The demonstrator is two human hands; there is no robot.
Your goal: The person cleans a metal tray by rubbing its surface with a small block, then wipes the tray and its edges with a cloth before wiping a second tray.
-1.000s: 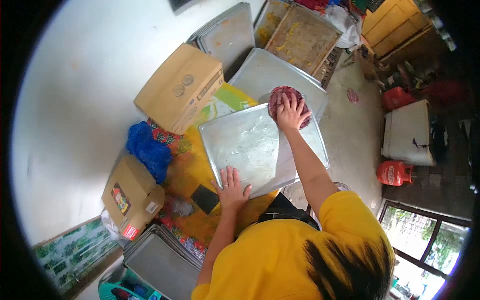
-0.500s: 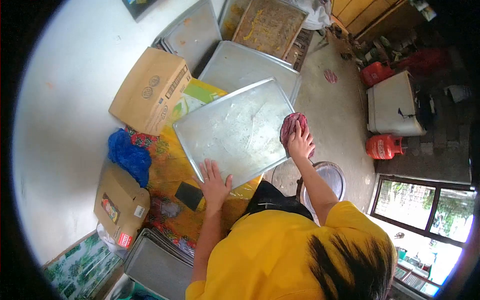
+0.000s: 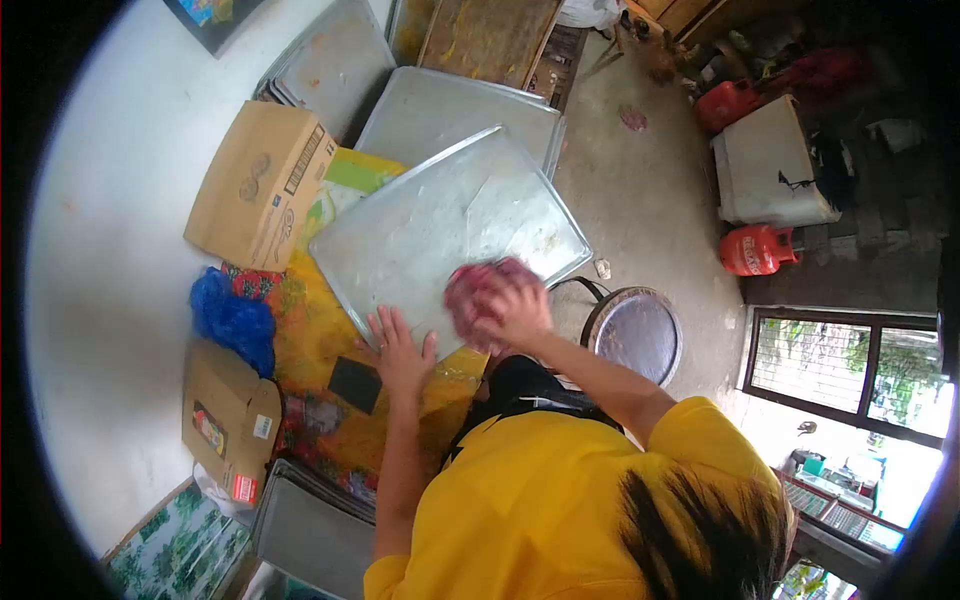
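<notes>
A flat metal tray [image 3: 440, 225] with a raised rim lies at an angle on the table's yellow covering. My left hand [image 3: 403, 350] rests on the tray's near edge, fingers spread, holding nothing. My right hand [image 3: 515, 312] presses a crumpled dark red cloth [image 3: 468, 292] onto the tray near its lower right edge; the hand is a little blurred. Under the tray's far side sit more metal trays [image 3: 450, 115].
A cardboard box [image 3: 260, 185], a blue plastic bag [image 3: 233, 318] and an open carton [image 3: 230, 410] line the left. Stacked trays [image 3: 310, 520] stand lower left. A round lidded container [image 3: 633, 337] and a red gas cylinder [image 3: 757, 250] are at right.
My right hand has moved the red cloth from the tray's right edge leftward and toward me. My left hand stays at the near edge. The whole view has shifted slightly.
</notes>
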